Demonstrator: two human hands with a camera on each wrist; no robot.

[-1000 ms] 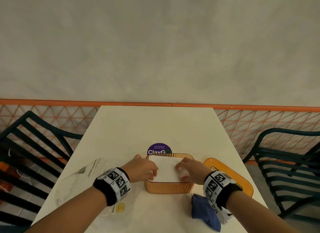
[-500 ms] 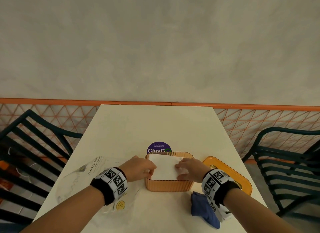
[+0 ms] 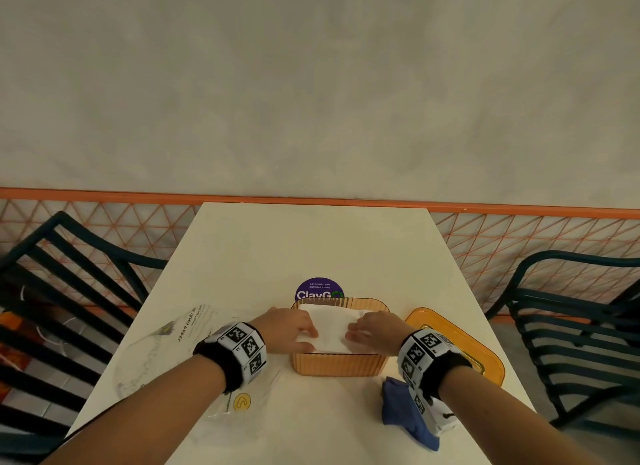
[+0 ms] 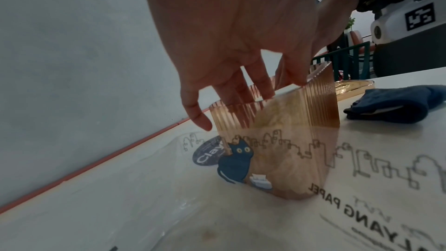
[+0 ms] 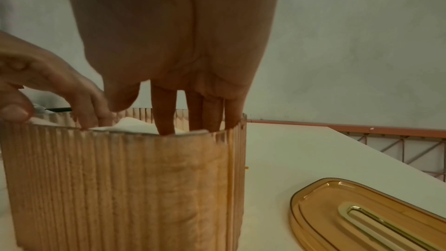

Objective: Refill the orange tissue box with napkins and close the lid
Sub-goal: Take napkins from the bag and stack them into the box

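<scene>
The ribbed orange tissue box (image 3: 338, 363) stands lidless on the white table (image 3: 311, 243). A stack of white napkins (image 3: 330, 327) fills it to the rim. My left hand (image 3: 309, 336) reaches in from the left with straight fingers pressing on the stack (image 4: 241, 98). My right hand (image 3: 351, 333) does the same from the right, fingertips on the napkins (image 5: 130, 126) just inside the box wall (image 5: 120, 178). The orange lid (image 3: 462, 343) lies flat on the table to the right of the box, apart from it (image 5: 362, 217).
A crumpled blue cloth (image 3: 408, 418) lies under my right wrist. A clear printed plastic wrapper (image 3: 166, 347) is spread on the table's left. A purple round sticker (image 3: 319, 289) is behind the box. Dark metal chairs (image 3: 571, 312) flank the table.
Both hands stay on the napkins in the box; their fingertips have shifted only slightly. The box and lid have not moved.
</scene>
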